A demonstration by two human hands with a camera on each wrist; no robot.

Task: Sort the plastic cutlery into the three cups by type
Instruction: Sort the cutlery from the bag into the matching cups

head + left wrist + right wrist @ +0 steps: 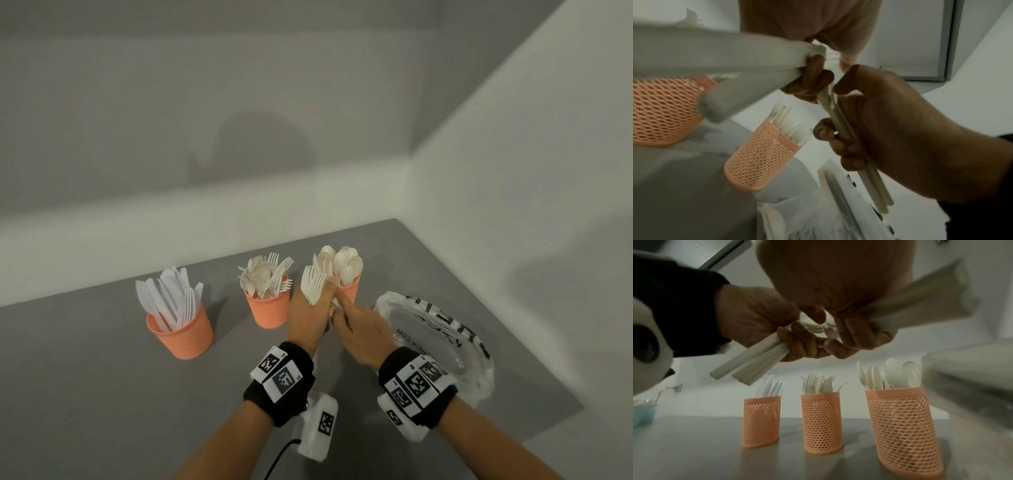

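The left hand (pixel 306 317) is gripping a bundle of light, stiff, slippery plastic forks (pixel 313 284) by their handles; the right hand (pixel 359 330) is pinching one handle there.

Arms: bare to the wristbands.
Left wristband (pixel 279 383): black, two square-code tags.
Right wristband (pixel 416 387): black, several square-code tags.
Camera (pixel 318 425): white, below left wristband, one tag, black cable (pixel 279 457).
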